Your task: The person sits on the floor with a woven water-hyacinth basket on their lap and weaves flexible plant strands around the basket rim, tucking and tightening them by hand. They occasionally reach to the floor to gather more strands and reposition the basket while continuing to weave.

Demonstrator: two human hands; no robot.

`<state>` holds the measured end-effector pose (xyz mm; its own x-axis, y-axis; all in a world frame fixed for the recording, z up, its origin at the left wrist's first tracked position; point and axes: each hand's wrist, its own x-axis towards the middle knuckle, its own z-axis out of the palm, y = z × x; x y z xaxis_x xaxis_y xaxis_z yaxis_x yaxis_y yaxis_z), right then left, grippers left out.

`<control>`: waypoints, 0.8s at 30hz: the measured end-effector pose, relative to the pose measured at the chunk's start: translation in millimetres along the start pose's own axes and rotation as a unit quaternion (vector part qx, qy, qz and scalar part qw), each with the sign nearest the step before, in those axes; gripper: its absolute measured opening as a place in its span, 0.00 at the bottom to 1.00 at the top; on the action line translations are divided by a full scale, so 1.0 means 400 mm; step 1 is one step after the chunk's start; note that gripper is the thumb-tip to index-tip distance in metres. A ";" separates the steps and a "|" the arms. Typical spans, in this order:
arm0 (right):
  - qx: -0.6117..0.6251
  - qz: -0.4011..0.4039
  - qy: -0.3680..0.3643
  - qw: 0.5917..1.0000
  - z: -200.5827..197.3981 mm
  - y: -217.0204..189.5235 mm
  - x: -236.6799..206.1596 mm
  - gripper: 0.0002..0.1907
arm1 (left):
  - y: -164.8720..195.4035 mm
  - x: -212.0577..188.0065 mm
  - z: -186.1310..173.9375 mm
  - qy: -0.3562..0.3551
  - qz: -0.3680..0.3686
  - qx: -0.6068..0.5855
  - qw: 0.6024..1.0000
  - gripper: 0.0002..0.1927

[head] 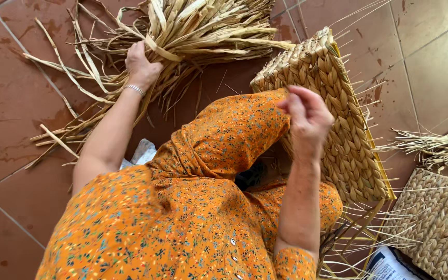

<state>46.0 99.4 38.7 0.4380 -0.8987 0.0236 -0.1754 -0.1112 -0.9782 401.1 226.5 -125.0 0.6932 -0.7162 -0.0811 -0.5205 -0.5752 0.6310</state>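
Two hands were at work above a tiled floor (11,103). The left hand (141,65) reached far out and closed its fingers on the dry straw bundle (193,31) lying on the floor at the far left, with loose strands spread around it. A bracelet (135,89) sat on that wrist. The right hand (307,116) was raised near the woven basket (333,119), fingers curled together; whether it pinched a strand could not be told. The basket leaned against the orange dress (193,207) over the knee, thin stakes sticking out of its right edge. Another woven piece (442,223) lay at the near right.
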 end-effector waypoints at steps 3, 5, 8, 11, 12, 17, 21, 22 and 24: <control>0.039 0.026 -0.088 0.995 0.128 0.010 0.069 0.10 | -0.013 -0.058 -0.057 0.101 0.135 -0.062 0.984 0.26; 0.052 0.115 -0.105 0.986 0.212 0.020 0.108 0.12 | -0.007 -0.092 -0.096 0.109 0.143 -0.085 0.980 0.26; 0.116 0.196 -0.130 0.965 0.294 0.051 0.158 0.15 | 0.002 -0.135 -0.149 0.148 0.178 -0.109 0.967 0.25; 0.216 0.228 -0.102 0.944 0.332 0.103 0.189 0.16 | -0.005 -0.154 -0.173 0.159 0.186 -0.100 0.964 0.31; 0.250 0.235 -0.084 0.936 0.337 0.116 0.198 0.16 | -0.013 -0.158 -0.173 0.158 0.191 -0.097 0.964 0.31; 0.140 0.120 0.050 0.982 0.265 0.095 0.244 0.14 | -0.095 -0.152 -0.146 0.155 0.217 -0.037 0.963 0.37; 0.217 0.018 0.177 0.960 -0.029 0.010 0.300 0.13 | -0.164 -0.133 -0.136 0.122 0.168 0.094 0.974 0.31; 0.247 -0.022 0.172 0.953 -0.116 -0.003 0.297 0.15 | -0.173 -0.134 -0.133 0.109 0.158 0.131 0.973 0.30; 0.254 -0.037 0.170 0.952 -0.275 -0.021 0.242 0.17 | -0.179 -0.126 -0.126 0.053 0.149 0.162 0.974 0.32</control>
<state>-7.2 -33.2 72.2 0.1079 -0.9912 0.0765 0.3309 -0.0367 -0.9429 428.6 323.7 -127.2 0.5258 -0.8354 0.1600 -0.8247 -0.4546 0.3364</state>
